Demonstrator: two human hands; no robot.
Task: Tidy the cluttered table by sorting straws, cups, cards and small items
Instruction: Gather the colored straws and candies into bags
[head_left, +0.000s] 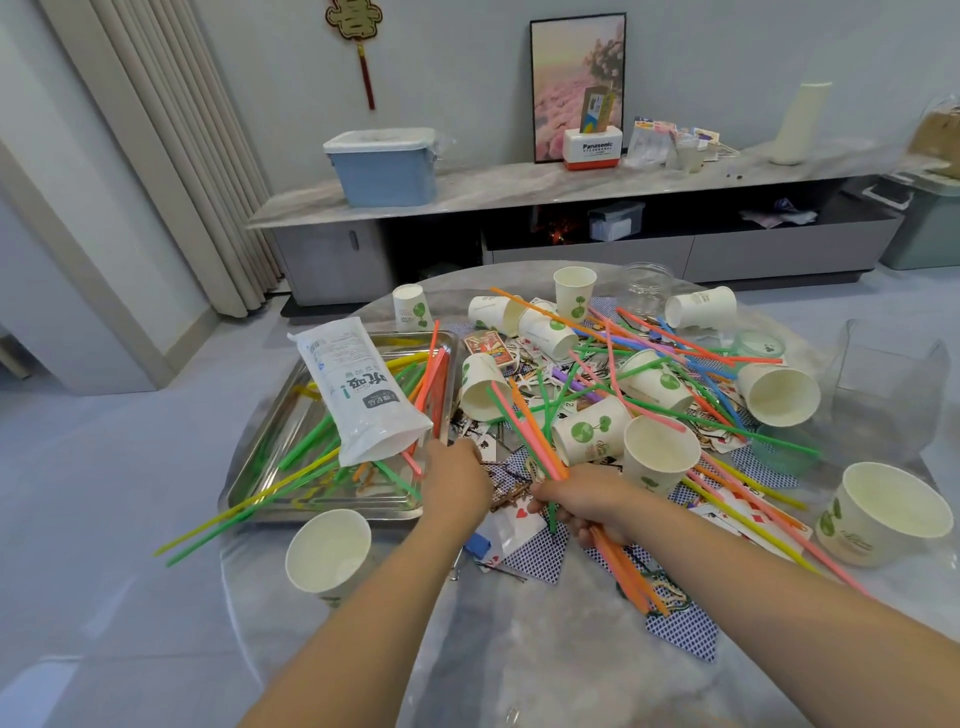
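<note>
Several straws (540, 447), orange, pink and green, are bunched in the right hand (587, 501), whose fingers curl round them near the lower third, the long ends fanning up over the pile and the short ends poking out below the fist toward the desk (545, 649) edge. They look light and thin, stiff enough to hold their line yet likely to bend or kink if squeezed hard, and smooth enough to slide out of a loose bundle; a hold nearer the middle would probably keep them from splaying. The left hand (457, 480) reaches just beside the near right corner of the metal tray (249, 483), seen from the back, so whether its grip is apart or closed on something I cannot tell. More straws lie in that tray under a white plastic bag (358, 395), and many others are strewn across paper cups (660, 457) and playing cards (535, 561).
</note>
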